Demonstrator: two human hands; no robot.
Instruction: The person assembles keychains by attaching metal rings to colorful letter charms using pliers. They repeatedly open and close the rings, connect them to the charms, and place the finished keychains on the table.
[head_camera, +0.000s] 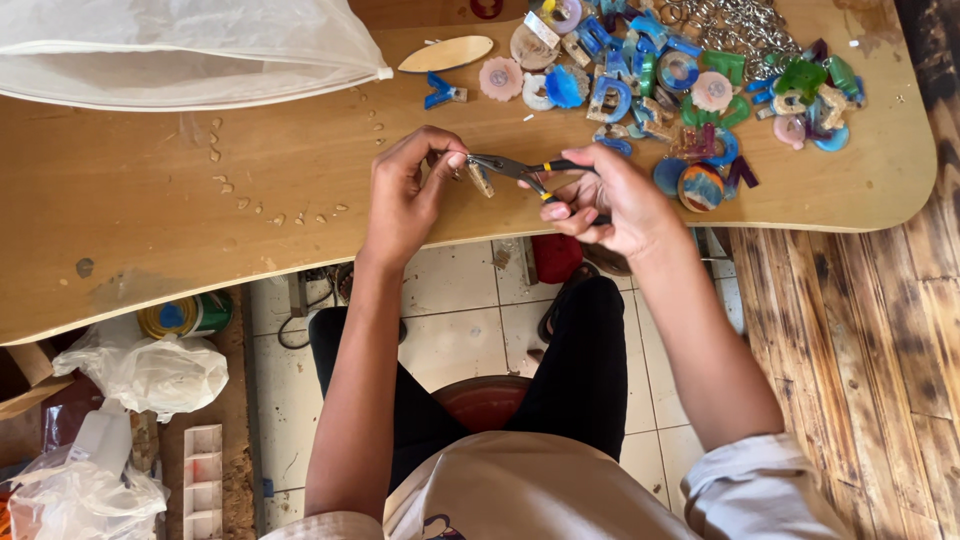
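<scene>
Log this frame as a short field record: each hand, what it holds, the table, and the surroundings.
left hand: pinches a small pale rectangular charm at the plier tips
right hand: grips black-handled metal pliers, tips closed at the charm
table: curved-edge wooden top
pile: colourful resin letters and discs, with metal key rings
far left: white plastic bag
below: tiled floor

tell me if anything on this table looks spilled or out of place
Small pale chips lie scattered over the wooden tabletop, left of the left hand, like work debris. Nothing else stands out.
</scene>
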